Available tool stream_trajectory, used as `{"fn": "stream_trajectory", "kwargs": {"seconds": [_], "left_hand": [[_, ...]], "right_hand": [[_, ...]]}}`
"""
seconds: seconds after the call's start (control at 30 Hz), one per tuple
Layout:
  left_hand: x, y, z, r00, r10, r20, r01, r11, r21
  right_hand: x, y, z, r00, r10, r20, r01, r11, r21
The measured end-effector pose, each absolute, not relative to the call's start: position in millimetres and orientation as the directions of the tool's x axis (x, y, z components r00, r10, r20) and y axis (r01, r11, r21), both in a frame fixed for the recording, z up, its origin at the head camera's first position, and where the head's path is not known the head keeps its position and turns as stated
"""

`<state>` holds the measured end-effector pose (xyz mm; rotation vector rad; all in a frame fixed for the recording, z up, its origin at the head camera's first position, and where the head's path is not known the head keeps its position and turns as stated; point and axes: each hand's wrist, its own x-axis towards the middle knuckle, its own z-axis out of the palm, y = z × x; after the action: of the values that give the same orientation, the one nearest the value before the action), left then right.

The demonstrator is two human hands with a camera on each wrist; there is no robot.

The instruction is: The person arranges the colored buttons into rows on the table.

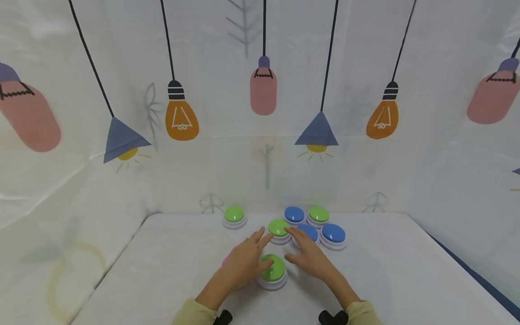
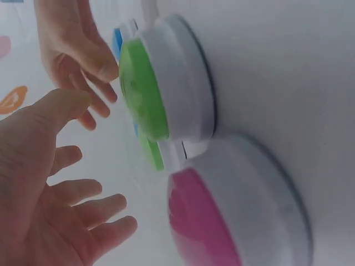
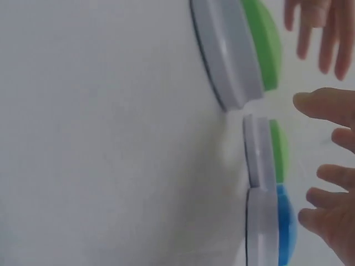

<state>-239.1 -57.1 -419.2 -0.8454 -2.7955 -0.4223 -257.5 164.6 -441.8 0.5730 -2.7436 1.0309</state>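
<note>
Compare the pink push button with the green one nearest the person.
Colour: the pink push button has a pink dome; the nearest green push button, a green one.
Visibility: in the head view, the left hand hides most of the pink one but only part of the green.
Both have round white bases.
</note>
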Motion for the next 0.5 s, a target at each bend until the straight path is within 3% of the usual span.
{"fn": "stream_trajectory", "kwargs": {"seconds": [0.3, 0.5], "left_hand": [[-279.4, -48.3, -413.6, -0.831, 0.504, 0.235, 0.55, 0.808, 0.21], [-305.2, -41.7, -421.4, -0.847, 0.508, 0.153, 0.531, 0.817, 0.227]], "right_hand": [[-285.5, 161.8, -439.5, -0.882, -0.345, 0.322, -0.467, 0.73, -0.498], [-307.1, 162.2, -438.3, -0.882, -0.355, 0.311, -0.468, 0.747, -0.472]]}}
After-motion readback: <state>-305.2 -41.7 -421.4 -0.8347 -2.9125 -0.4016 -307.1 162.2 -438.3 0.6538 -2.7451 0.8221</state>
